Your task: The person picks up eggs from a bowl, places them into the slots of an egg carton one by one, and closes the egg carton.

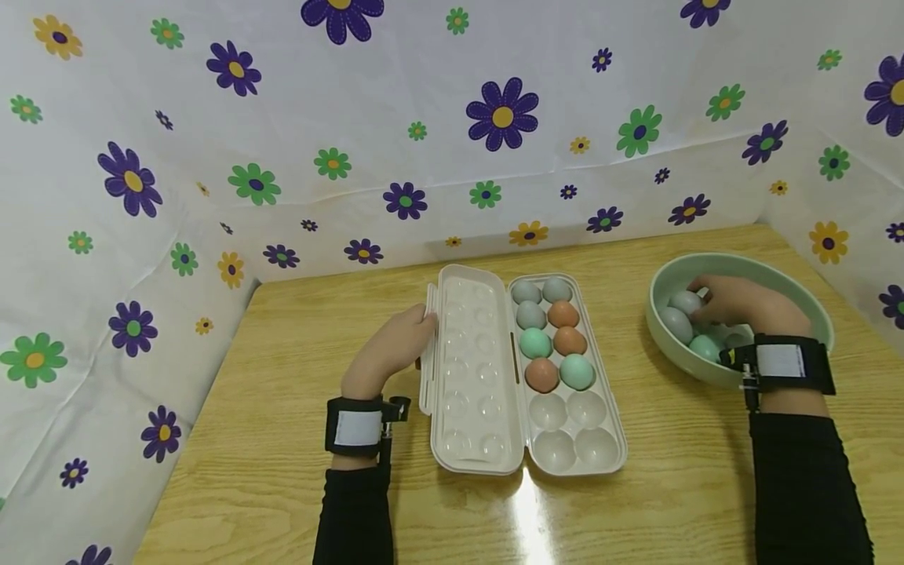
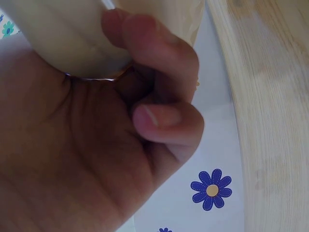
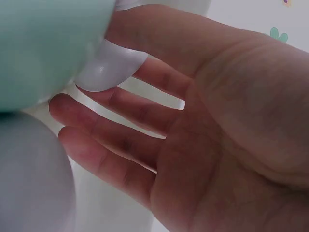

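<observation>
An open white plastic egg carton (image 1: 519,408) lies on the table, its lid folded out to the left. My left hand (image 1: 391,345) grips the lid's outer left edge; in the left wrist view its fingers (image 2: 166,58) curl at the pale plastic. Grey, brown and mint eggs fill the carton's far rows, while the near cups hold none. My right hand (image 1: 752,306) reaches inside a pale green bowl (image 1: 681,365) and pinches a grey egg (image 1: 685,301) between thumb and fingers. Another grey egg (image 1: 676,325) and a mint egg (image 1: 705,348) lie beside it.
The wooden table (image 1: 297,377) carries the carton in the middle and the bowl at the right. A flower-printed cloth (image 1: 424,102) stands as a wall behind and along both sides.
</observation>
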`<state>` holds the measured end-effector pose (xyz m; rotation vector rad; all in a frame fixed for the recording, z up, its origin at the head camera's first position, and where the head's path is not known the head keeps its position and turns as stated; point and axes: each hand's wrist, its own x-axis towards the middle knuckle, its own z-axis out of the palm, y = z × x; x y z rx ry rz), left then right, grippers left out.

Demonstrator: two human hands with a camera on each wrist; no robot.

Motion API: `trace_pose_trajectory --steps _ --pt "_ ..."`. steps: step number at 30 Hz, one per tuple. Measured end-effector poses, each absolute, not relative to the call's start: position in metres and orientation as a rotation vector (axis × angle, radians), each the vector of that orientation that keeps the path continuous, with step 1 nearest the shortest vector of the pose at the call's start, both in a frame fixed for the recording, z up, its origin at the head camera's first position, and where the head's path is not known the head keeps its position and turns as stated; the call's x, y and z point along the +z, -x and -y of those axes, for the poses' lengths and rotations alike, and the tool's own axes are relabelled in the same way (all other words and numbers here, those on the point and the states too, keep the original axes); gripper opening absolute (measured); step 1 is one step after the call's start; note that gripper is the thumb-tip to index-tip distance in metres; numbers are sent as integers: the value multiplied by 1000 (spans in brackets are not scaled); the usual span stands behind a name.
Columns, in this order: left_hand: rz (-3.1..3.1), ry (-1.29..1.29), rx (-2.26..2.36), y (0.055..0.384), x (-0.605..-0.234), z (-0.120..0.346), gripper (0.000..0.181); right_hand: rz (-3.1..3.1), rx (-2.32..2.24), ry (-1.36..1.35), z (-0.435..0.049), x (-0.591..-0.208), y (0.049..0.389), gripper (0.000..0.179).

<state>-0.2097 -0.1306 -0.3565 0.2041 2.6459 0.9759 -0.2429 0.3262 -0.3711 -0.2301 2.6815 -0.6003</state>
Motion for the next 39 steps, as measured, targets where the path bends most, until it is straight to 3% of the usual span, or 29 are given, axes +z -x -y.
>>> trace_pose_trajectory --steps 17,27,39 --pt "-2652 -207 977 210 -358 133 42 -2715 -596 230 -323 -371 243 37" --pt "-2645 -212 983 211 -358 131 42 -2766 -534 195 -327 -364 238 51" --pt "-2638 -201 996 210 -358 132 41 -2798 -563 217 -334 -363 233 55"
